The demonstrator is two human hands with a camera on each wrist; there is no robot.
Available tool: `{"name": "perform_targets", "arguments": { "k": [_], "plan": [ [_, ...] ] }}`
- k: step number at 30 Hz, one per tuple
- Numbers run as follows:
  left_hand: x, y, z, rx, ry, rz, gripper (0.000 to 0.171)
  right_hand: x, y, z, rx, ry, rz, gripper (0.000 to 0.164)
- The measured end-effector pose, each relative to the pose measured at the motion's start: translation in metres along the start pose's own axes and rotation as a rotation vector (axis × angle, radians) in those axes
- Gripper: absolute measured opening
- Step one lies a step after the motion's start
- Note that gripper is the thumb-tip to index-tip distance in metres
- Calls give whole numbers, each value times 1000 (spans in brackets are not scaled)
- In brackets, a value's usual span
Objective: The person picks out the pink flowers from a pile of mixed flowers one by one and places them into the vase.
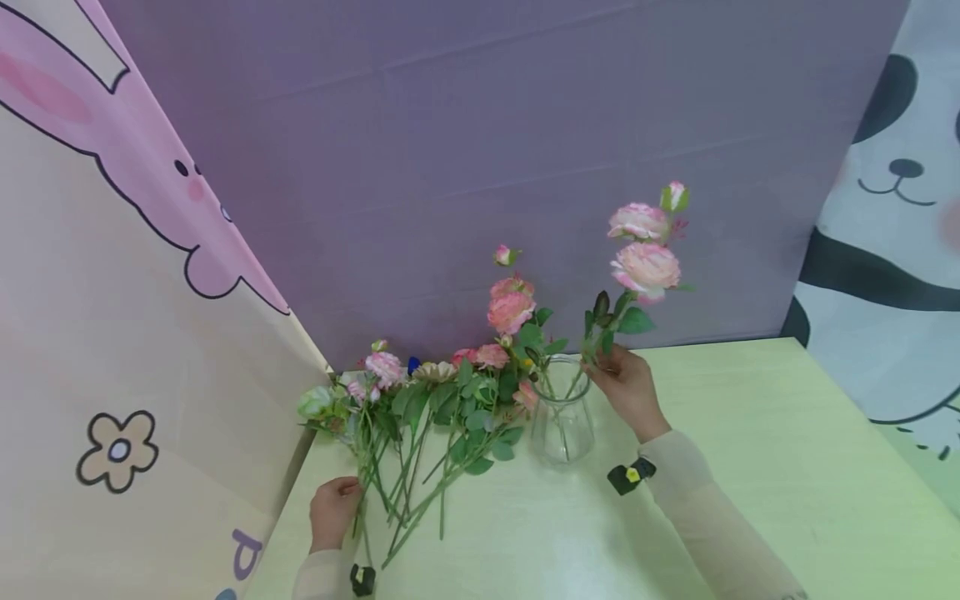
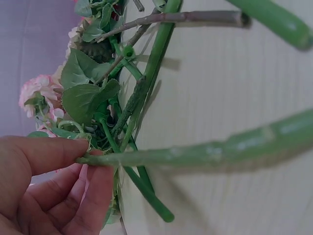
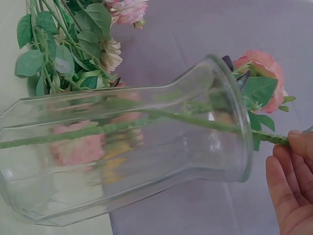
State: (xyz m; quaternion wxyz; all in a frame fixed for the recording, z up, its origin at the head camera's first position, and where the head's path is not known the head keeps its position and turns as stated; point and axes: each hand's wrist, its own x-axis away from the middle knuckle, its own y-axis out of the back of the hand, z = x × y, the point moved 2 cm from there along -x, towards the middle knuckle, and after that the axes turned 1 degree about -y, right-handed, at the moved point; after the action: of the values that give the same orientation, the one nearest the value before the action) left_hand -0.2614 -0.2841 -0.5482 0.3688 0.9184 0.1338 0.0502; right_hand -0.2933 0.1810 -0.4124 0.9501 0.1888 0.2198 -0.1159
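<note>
A clear glass vase (image 1: pixel 542 433) stands upright on the table, with a coral-pink flower (image 1: pixel 512 310) leaning left out of its mouth. Just above the rim, my right hand (image 1: pixel 628 392) pinches the stem of a pale pink artificial flower (image 1: pixel 647 268) with two blooms and a bud. In the right wrist view that stem (image 3: pixel 205 121) passes down through the vase mouth. At the left, my left hand (image 1: pixel 333 507) pinches a green flower stem (image 2: pixel 210 152) between thumb and fingers. Which bloom that stem carries is hard to tell among the heap.
Several artificial flowers (image 1: pixel 420 408) lie heaped left of the vase, their stems pointing toward the table's front. A purple cloth backdrop (image 1: pixel 450 167) rises behind the pale table (image 1: pixel 750 467). Printed panels stand left (image 1: pixel 60 350) and right (image 1: pixel 885 333).
</note>
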Motion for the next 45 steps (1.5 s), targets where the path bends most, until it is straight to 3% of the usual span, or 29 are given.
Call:
{"name": "perform_targets", "arguments": {
  "k": [7,12,27,34,45],
  "plan": [
    [3,-2,-3,65,43,19,23,2,-2,-6,96,-47,-12,14],
    [5,-2,-7,76,52,11,22,3,-3,-9,140,-30,-26,18],
    [7,1,-18,53,-24,-35,22,5,-3,-11,132,35,-45,19],
    [9,-3,-31,75,-107,-61,21,7,-2,-17,75,-57,-25,18],
    [16,-6,-49,103,-145,-55,22,8,0,-21,65,-120,-4,24]
  ]
}}
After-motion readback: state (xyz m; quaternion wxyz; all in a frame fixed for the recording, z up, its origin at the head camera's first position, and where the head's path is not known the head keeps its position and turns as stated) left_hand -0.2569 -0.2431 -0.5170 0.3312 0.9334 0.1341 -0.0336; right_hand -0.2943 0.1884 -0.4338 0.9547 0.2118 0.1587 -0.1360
